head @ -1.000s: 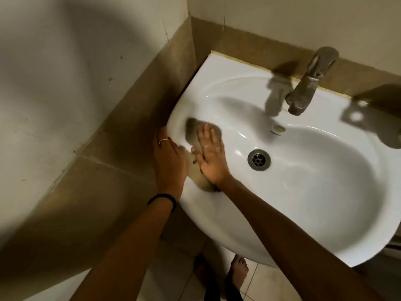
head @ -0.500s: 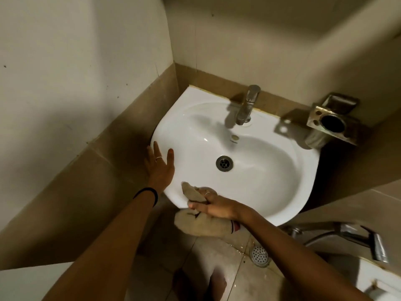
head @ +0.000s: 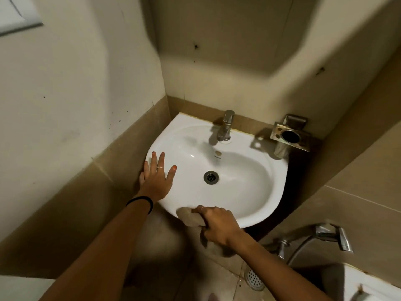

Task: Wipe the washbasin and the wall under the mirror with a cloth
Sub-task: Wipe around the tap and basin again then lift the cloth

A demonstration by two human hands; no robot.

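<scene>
1. My left hand (head: 156, 175) lies flat, fingers spread, on the washbasin (head: 245, 193) left rim, probably bracing me.
2. My right hand (head: 219, 224) grips the bunched cloth (head: 188, 217) against the near front rim, its tail hanging below, likely so the edge gets wiped.

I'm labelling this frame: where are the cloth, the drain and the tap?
cloth (head: 191, 217), head view, bunched part on the basin's front rim.
drain (head: 211, 177), head view, centre of the grate.
tap (head: 225, 127), head view, mid-body.
</scene>
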